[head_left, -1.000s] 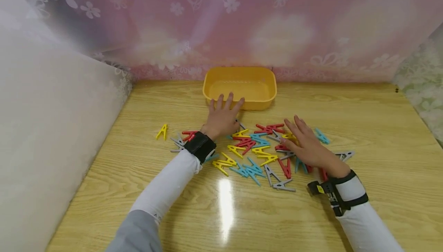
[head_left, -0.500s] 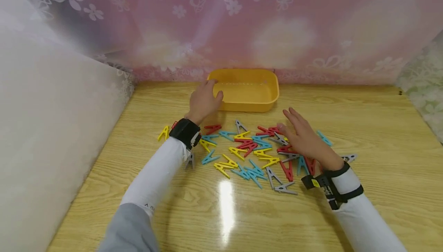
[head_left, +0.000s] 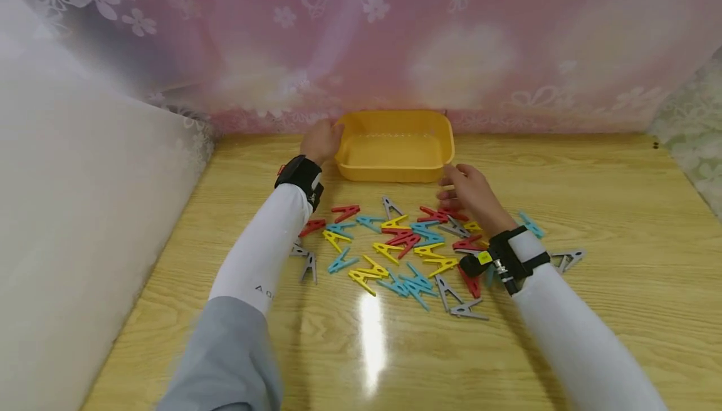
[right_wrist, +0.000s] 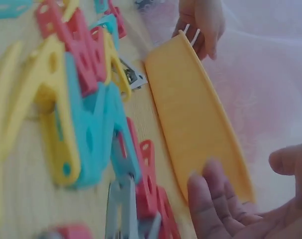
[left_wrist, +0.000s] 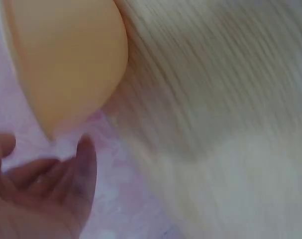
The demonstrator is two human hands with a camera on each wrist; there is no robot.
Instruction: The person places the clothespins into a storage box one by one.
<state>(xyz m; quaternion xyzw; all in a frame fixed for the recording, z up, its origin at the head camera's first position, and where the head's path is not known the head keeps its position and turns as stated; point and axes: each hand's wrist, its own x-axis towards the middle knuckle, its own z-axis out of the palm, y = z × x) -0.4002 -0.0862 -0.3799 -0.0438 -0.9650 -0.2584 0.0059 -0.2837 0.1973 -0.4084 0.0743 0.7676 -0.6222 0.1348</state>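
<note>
A yellow plastic basin (head_left: 395, 175) stands at the back of the wooden table, against the curtain. My left hand (head_left: 323, 140) is at its left end, fingertips right at the rim. In the left wrist view the thumb and fingers of this hand (left_wrist: 46, 194) are spread apart with nothing between them. My right hand (head_left: 472, 193) reaches toward the basin's front right corner, fingers loosely bent and holding nothing. The right wrist view shows its fingers (right_wrist: 216, 199) overlapping the basin's near end. Between my forearms lie many clothespins, such as a yellow clothespin (head_left: 387, 251).
A pink flowered curtain (head_left: 282, 54) hangs right behind the basin. Red, blue, yellow and grey clothespins are scattered over the middle of the table (head_left: 316, 348). A white wall panel (head_left: 84, 179) borders the left side.
My left hand has moved left and back, from in front of the basin to its left end. The right hand has moved left and forward from above the clothespins to the basin's right corner.
</note>
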